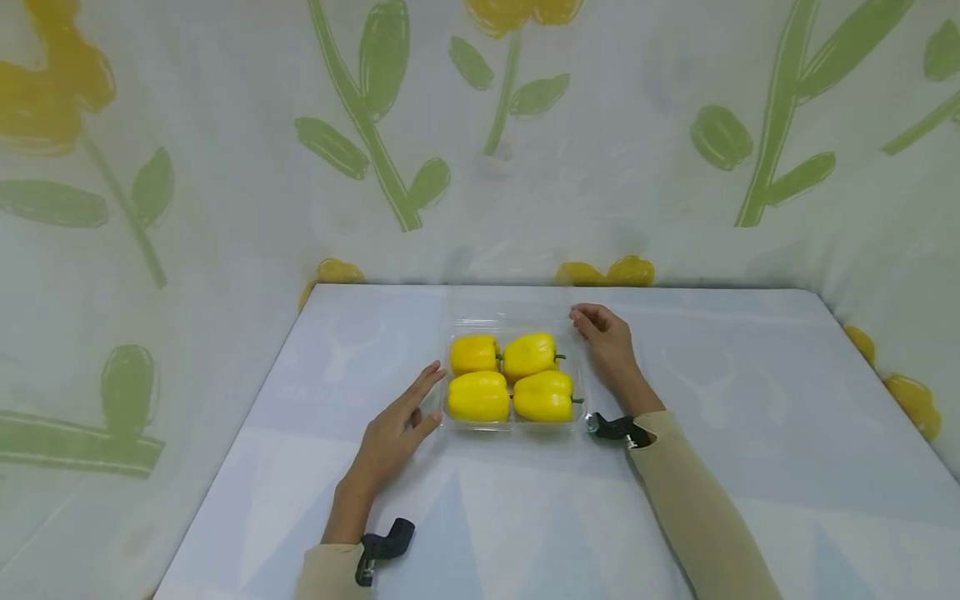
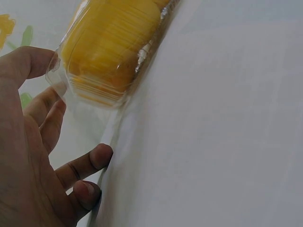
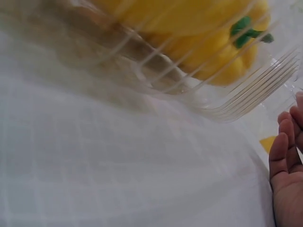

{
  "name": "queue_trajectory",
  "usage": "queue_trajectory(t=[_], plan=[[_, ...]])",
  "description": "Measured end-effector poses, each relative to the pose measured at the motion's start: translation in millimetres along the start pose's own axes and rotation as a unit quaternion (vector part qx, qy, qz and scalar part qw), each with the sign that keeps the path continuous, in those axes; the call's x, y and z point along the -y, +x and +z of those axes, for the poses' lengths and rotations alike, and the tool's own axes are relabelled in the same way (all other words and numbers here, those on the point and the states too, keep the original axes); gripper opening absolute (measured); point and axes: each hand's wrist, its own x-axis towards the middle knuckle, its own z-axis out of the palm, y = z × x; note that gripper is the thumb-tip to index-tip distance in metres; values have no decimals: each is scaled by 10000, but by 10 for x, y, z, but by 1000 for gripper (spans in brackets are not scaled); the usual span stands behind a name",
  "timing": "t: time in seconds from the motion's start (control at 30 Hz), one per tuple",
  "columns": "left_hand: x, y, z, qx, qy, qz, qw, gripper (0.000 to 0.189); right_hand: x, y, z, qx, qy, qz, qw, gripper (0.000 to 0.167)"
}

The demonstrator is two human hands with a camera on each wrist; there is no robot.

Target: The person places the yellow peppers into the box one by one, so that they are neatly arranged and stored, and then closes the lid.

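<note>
A clear plastic clamshell box (image 1: 480, 427) stands at the middle of the table with several yellow bell peppers (image 1: 478, 397) in its base. Its transparent lid (image 1: 510, 305) is raised on the far side. My left hand (image 1: 392, 433) is at the box's left side, fingers extended; in the left wrist view, thumb and finger touch the clear rim (image 2: 53, 78). At the lid's right edge, my right hand (image 1: 609, 348) pinches the thin plastic between thumb and fingertips. One pepper with a green stem (image 3: 244, 33) shows through the ribbed wall in the right wrist view.
The white table (image 1: 750, 400) carries pale blue patterns and ends at a back edge just behind the lid. Fabric walls (image 1: 600, 183) printed with green stems and yellow flowers enclose it. Black wrist-camera mounts (image 1: 390, 542) sit at both sleeves.
</note>
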Motion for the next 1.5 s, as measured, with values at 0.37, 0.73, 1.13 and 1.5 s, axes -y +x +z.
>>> queue_trajectory(t=[0.37,0.73,1.13,1.5], plan=[[-2,-12,12,21,-21,-36,10000,61,-12,-29,-41,-88,36,-239,9997,43],[10,-15,-1,7,-20,-52,10000,60,32,-52,-28,-244,243,-326,9989,39],[17,-24,-6,7,-25,-65,10000,59,24,-67,-41,-261,380,-144,9988,40],[13,-26,1,-17,-42,-39,10000,60,12,-74,-75,-255,573,-48,9980,42]])
